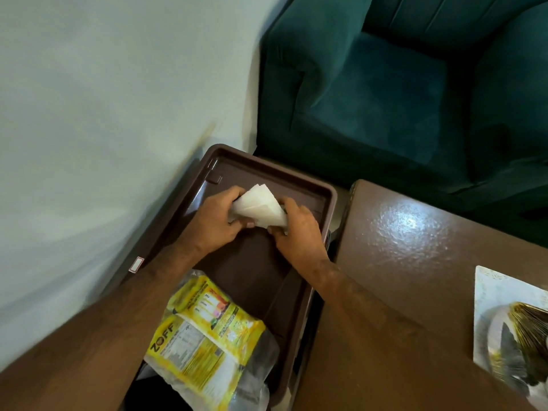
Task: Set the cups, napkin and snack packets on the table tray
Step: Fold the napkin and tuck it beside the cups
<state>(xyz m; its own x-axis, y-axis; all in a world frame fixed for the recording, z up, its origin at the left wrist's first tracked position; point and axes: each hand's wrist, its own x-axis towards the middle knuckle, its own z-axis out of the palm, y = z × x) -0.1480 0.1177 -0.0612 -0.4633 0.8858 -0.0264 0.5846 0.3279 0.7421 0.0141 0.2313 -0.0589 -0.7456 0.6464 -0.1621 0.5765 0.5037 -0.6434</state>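
Teal velvet covers the armchair (400,93) that fills the upper right, its cushions deep and boxy, with a pale smooth wall (103,99) to its left. Below the chair, a glossy brown wooden table (415,247) with rounded corners reflects a bright patch of light; a white square plate (498,310) sits at its right edge, holding something dark and ribbed. Between wall and table lies the brown plastic tray (252,274), rectangular, with a raised rim and rounded corners. Two yellow crinkled snack packets (204,330) in clear film rest at the tray's near end, overlapping. Above the tray's middle, the left hand (213,223) and right hand (296,229) both grasp the folded white napkin (261,209), a soft, layered triangle of paper, with fingers curled round its lower edges.
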